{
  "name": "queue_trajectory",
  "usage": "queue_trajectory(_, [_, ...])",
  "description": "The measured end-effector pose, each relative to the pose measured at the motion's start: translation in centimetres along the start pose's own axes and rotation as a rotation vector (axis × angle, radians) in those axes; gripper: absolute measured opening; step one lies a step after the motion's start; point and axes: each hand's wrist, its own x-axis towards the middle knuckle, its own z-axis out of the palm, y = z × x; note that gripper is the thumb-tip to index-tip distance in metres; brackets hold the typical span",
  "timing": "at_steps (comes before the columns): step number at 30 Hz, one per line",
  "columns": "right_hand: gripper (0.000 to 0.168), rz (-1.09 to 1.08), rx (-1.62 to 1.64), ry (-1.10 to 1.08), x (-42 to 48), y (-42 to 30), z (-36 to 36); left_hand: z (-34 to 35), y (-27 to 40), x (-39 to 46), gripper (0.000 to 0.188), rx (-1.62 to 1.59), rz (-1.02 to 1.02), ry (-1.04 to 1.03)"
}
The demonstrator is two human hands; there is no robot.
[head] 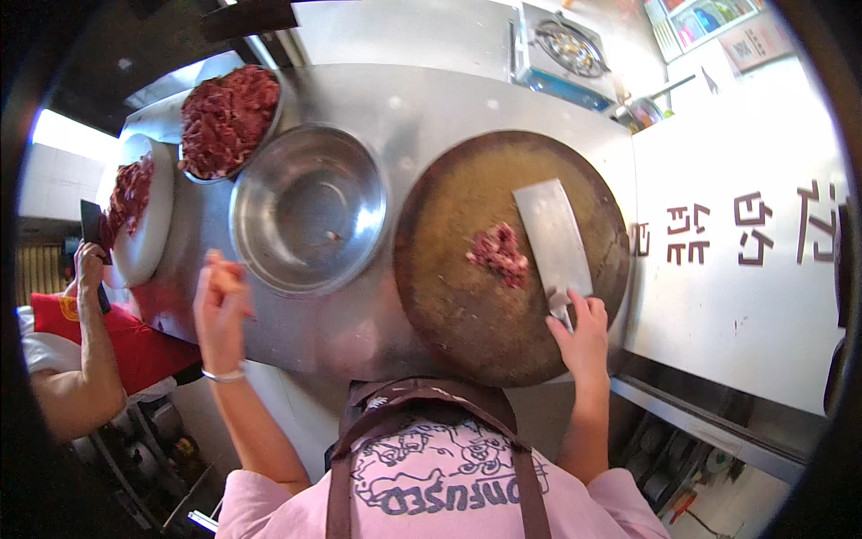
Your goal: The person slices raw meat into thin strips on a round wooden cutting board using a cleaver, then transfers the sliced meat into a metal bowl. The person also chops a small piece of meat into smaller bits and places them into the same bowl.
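A round wooden chopping block (465,323) lies before me, with a small heap of chopped raw meat (500,255) near its middle. Beside the heap, a wide-bladed cleaver (555,236) rests flat or nearly flat on the block. My right hand (580,330) is at the cleaver's handle end, thumb and fingers around it. My left hand (223,303) is raised and blurred, left of a steel basin (310,209) that holds a few small scraps; its fingers look partly curled, and whether it holds anything is unclear.
At upper left stands a bowl piled with raw meat (229,121). A co-worker's hand (89,263) holds a dark cleaver (93,226) by a white cutting board (158,222) with sliced meat. A gas stove (572,50) stands behind the steel table (431,91). White panel with lettering, right.
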Motion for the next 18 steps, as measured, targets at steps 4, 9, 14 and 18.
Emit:
queue_trajectory(4, [0.078, 0.007, -0.018, 0.002, 1.0, 1.8, 2.5, 16.5, 1.5, -7.0, 0.031, 0.313, 0.081, -0.474])
queue_trajectory(9, [0.082, 0.035, -0.009, -0.026, 0.7, 1.7, 3.1, 26.5, -3.4, -8.9, 0.034, 0.549, 0.455, -0.499])
queue_trajectory(14, [0.075, -0.137, 0.171, 0.036, 0.1, 5.4, 2.0, 26.6, -2.4, -10.2, 0.044, 0.724, 0.504, -0.396])
queue_trajectory(18, [0.045, -0.134, 0.468, -0.096, -1.8, 6.1, -3.4, 26.2, -3.3, -10.3, 0.035, 0.674, 0.551, -0.314])
